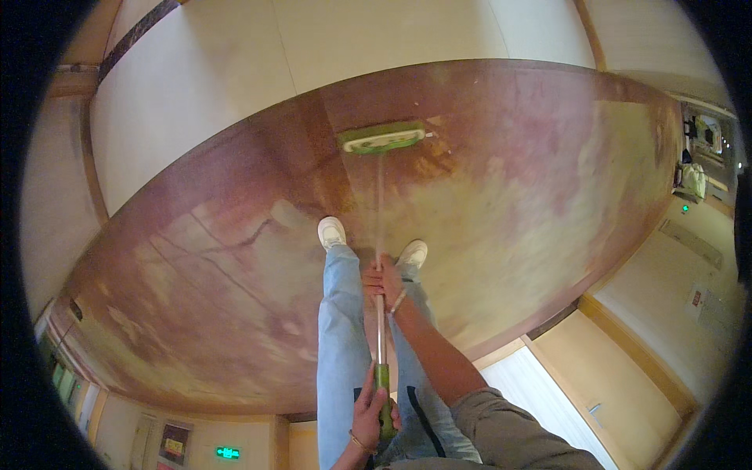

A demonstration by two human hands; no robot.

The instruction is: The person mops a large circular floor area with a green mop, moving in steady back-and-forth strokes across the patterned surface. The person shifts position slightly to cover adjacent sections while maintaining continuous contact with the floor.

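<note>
A long-handled floor sweeper stretches away from me, its wide green-and-white head (382, 139) resting on the patterned carpet; whether brush or pad is underneath cannot be seen. My left hand (372, 411) is wrapped around the green grip (382, 377) at the near end of the handle. Farther along, my right hand (381, 282) closes on the silvery pole (381, 341). Beyond the right hand, the pole looks blurred up to the head. A few small pale bits lie on the carpet around the head's right end.
My white shoes (332, 233) stand on the reddish and cream carpet (501, 235), either side of the pole. A pale wall (392, 39) borders the carpet ahead. To the right is a wooden door (603, 368); a green lit sign (228, 453) shows at lower left.
</note>
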